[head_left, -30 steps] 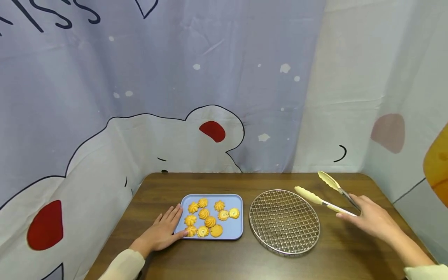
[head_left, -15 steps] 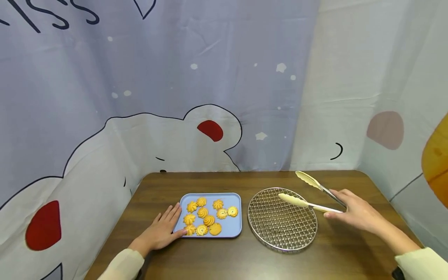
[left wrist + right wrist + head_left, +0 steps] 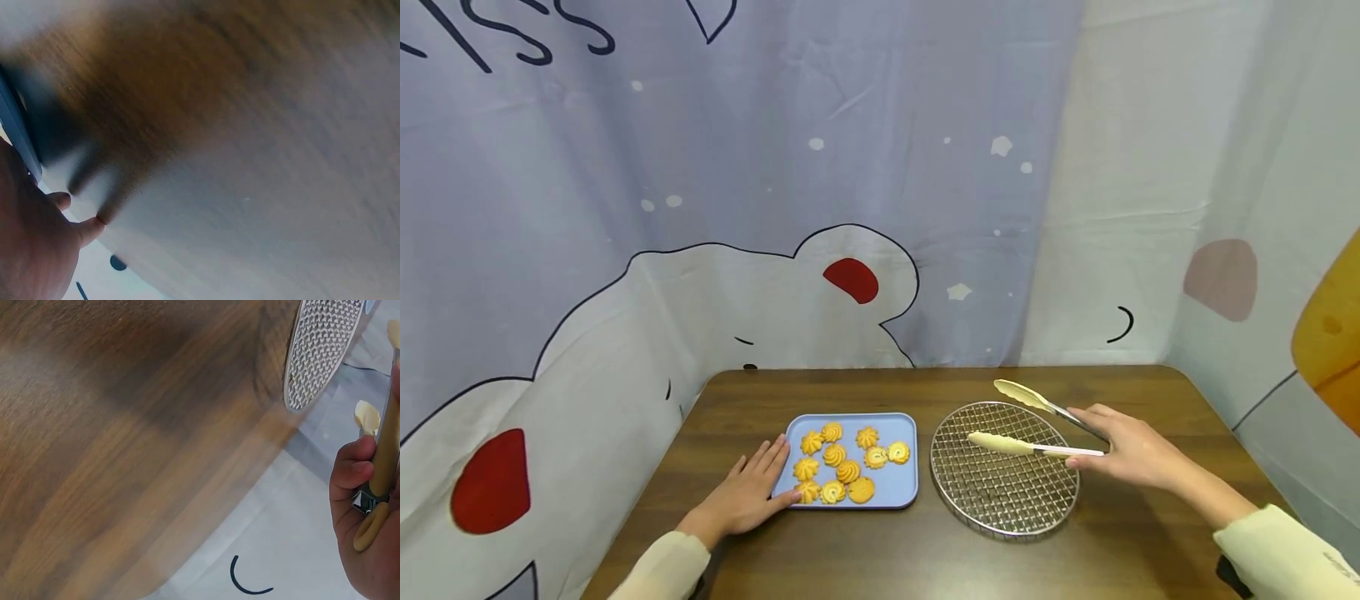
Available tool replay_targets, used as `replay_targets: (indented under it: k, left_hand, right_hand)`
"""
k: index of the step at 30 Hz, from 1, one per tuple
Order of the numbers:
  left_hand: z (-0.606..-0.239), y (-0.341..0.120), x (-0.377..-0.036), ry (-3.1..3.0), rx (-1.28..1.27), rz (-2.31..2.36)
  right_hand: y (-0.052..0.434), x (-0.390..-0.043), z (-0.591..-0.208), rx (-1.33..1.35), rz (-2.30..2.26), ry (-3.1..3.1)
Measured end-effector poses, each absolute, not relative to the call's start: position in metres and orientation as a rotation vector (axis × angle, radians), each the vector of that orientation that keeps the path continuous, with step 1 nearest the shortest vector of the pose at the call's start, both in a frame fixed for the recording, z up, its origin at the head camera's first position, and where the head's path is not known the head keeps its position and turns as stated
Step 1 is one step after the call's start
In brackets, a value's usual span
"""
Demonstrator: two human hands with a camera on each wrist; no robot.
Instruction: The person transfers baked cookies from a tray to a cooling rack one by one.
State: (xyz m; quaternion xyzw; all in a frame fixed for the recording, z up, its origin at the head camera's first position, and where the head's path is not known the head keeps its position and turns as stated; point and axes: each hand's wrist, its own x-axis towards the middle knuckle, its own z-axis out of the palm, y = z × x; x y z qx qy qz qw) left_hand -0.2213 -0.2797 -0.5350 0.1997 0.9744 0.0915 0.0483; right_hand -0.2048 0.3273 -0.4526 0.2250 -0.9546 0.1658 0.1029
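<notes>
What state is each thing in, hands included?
Tray: flat on the table
Cookies: lying on the tray
Wire rack: flat on the table
Tongs: spread open, nothing pinched
Right hand: gripping the tongs
Left hand: resting at the tray's edge
Printed cloth: hanging behind the table

R hand [image 3: 349, 520] at R edge, fingers [image 3: 348, 472] curled round tongs [image 3: 385, 453], tan grip & loop at btm, pale tips [image 3: 367, 416] up & apart. Wood table [image 3: 125, 462] fills L & ctr w/ dark shadow. Round wire rack [image 3: 322, 353] cut off up top, clear of tongs. Pale cloth [image 3: 294, 512] btm R w/ blk curved line [image 3: 250, 592]
</notes>
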Motion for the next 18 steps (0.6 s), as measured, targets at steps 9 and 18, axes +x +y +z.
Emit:
replay_targets:
  k: [9,18]
  left_hand:
    - [-0.536,-0.281,-0.222,2.955,0.577,0.266]
    - [-0.535,-0.280,-0.221,2.965,0.593,0.277]
  right_hand:
    - [0.313,-0.212,-0.456,0.794,0.509,-2.807]
    - [0.300,-0.213,-0.455,0.813,0.421,-2.850]
